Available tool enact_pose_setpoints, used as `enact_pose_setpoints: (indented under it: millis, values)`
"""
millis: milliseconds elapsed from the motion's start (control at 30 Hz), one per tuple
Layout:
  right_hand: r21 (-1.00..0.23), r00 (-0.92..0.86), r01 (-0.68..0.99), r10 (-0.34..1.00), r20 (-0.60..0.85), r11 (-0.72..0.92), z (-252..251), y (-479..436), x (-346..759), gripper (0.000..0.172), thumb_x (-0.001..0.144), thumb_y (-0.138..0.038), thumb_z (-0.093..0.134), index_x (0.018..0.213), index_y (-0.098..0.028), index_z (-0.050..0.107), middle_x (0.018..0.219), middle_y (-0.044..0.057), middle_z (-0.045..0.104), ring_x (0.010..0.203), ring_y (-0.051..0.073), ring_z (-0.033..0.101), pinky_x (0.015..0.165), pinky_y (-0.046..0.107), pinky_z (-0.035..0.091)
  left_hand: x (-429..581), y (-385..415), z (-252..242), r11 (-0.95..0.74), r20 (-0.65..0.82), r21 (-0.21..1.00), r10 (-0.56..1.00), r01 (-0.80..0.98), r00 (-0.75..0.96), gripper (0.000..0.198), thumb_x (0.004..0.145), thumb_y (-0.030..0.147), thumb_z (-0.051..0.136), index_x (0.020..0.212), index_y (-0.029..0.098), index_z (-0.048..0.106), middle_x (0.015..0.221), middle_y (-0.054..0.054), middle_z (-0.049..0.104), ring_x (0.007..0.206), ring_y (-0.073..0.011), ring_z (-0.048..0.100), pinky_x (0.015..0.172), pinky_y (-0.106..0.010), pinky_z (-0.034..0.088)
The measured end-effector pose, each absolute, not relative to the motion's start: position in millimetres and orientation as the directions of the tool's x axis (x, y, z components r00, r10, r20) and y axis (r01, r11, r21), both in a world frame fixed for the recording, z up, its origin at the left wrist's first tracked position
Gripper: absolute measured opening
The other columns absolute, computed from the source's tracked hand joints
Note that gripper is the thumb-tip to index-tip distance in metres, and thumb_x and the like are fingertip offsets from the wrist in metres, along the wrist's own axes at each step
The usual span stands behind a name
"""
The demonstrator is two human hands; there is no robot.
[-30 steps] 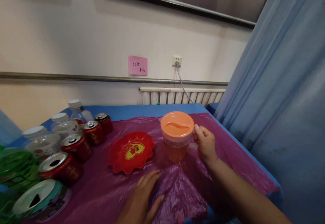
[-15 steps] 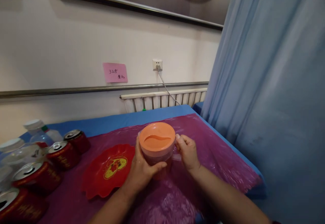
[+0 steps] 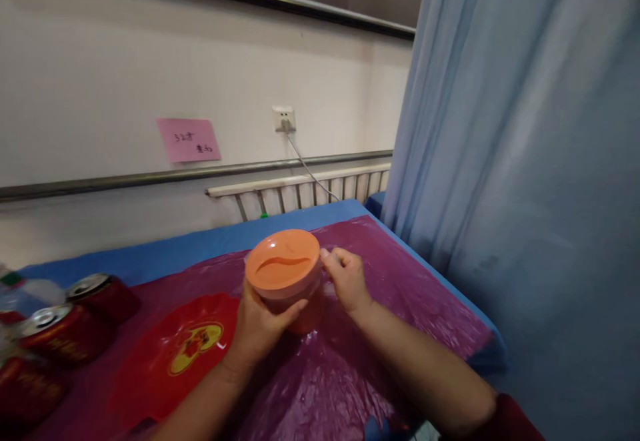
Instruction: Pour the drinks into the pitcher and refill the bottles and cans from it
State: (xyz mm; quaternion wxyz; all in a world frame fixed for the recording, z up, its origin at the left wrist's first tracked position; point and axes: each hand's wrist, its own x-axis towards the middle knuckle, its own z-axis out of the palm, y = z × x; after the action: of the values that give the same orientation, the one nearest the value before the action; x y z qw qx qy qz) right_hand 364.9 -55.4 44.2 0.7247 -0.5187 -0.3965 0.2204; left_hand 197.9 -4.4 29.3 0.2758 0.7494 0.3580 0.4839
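Pitcher (image 3: pixel 311 315): A lidded, see-through plastic pitcher sits between two bare hands over a purple plastic sheet (image 3: pixel 400 307), just right of a red plate (image 3: pixel 220 303).
Left hand (image 3: pixel 261 324): Fingers bent in a wide curve around the pitcher's left side, thumb laid across the front below the lid, holding it.
Right hand (image 3: pixel 349 282): Fingers curled nearly closed at the pitcher's right side, apparently on the handle, though the hand hides the grip itself.
Orange lid (image 3: pixel 283 274): Seated on top, its round face crossed by a wavy grip that looks the natural spot for a pinch.
Pitcher wall: Probably light, stiff and a little slick, liable to crack if dropped; handle plus a steadying palm seems the surest hold.
Red cans (image 3: pixel 70 344): Lined up at far left, well apart from the hands.
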Motion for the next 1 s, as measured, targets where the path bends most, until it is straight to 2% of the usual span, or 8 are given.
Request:
enact_pose_setpoints:
  millis: [200,367,467,567,667,733,833,1000]
  values:
    - [-0.919,0.602,0.114,0.709,0.366,0.378,48,-47,366,0.05,0.08,-0.054,0.059,0.053,-0.025,0.028,0.056,-0.008,0.022,0.055,0.01,0.024,0.052,0.026,0.023,198,7,37,-0.649,0.58,0.702,0.76,0.292,0.293,0.092,0.061,0.047,0.086,0.139,0.02,0.044,0.137,-0.016,0.056,0.13,-0.0397,0.054,0.111,-0.06,0.043]
    - [-0.92,0.609,0.082,0.712,0.35,0.382,35,-42,368,0.049,0.08,-0.056,0.059,0.053,-0.025,0.032,0.054,-0.008,0.026,0.054,0.01,0.026,0.053,0.026,0.026,198,13,32,-0.605,0.509,0.747,0.788,0.277,0.347,0.108,0.059,0.049,0.089,0.147,0.018,0.035,0.145,-0.019,0.051,0.135,-0.039,0.05,0.114,-0.059,0.039]
    - [-0.925,0.604,0.053,0.726,0.329,0.376,28,-40,371,0.049,0.079,-0.058,0.06,0.053,-0.024,0.035,0.053,-0.008,0.029,0.053,0.01,0.028,0.052,0.027,0.025,186,8,33,-0.583,0.457,0.767,0.789,0.267,0.411,0.11,0.064,0.049,0.086,0.152,0.019,0.028,0.153,-0.021,0.045,0.141,-0.0372,0.045,0.116,-0.055,0.038]
    - [-0.93,0.589,0.025,0.746,0.31,0.367,23,-41,374,0.051,0.08,-0.06,0.061,0.053,-0.024,0.037,0.051,-0.008,0.032,0.051,0.01,0.028,0.05,0.027,0.024,155,-9,29,-0.536,0.392,0.777,0.822,0.33,0.413,0.097,0.076,0.048,0.077,0.154,0.02,0.028,0.155,-0.02,0.043,0.142,-0.0355,0.046,0.115,-0.055,0.04]
    - [-0.931,0.576,0.006,0.76,0.301,0.365,23,-43,378,0.052,0.079,-0.06,0.065,0.053,-0.024,0.038,0.05,-0.008,0.033,0.05,0.01,0.028,0.048,0.026,0.023,111,-39,14,-0.504,0.242,0.727,0.824,0.466,0.512,0.063,0.087,0.045,0.066,0.142,0.022,0.048,0.142,-0.017,0.058,0.13,-0.0329,0.058,0.109,-0.055,0.046]
    - [-0.931,0.574,-0.006,0.764,0.296,0.365,25,-45,381,0.052,0.076,-0.06,0.068,0.053,-0.024,0.038,0.05,-0.008,0.033,0.049,0.009,0.027,0.048,0.026,0.023,84,-62,1,-0.532,0.157,0.654,0.791,0.538,0.591,0.047,0.086,0.038,0.066,0.13,0.025,0.06,0.132,-0.013,0.067,0.122,-0.0322,0.064,0.106,-0.055,0.049]
    - [-0.928,0.572,-0.031,0.768,0.288,0.371,29,-47,382,0.051,0.073,-0.058,0.071,0.053,-0.024,0.038,0.048,-0.009,0.032,0.048,0.009,0.026,0.046,0.026,0.022,59,-89,-14,-0.57,0.08,0.571,0.754,0.591,0.652,0.043,0.08,0.027,0.068,0.123,0.027,0.066,0.127,-0.011,0.071,0.118,-0.0333,0.066,0.104,-0.056,0.052]
    - [-0.914,0.589,-0.077,0.758,0.28,0.397,37,-38,372,0.047,0.074,-0.053,0.072,0.055,-0.023,0.041,0.048,-0.01,0.031,0.046,0.008,0.025,0.044,0.025,0.019,53,-110,-18,-0.591,-0.03,0.503,0.717,0.63,0.696,0.049,0.082,0.025,0.065,0.131,0.025,0.063,0.139,-0.012,0.064,0.132,-0.037,0.056,0.111,-0.061,0.043]
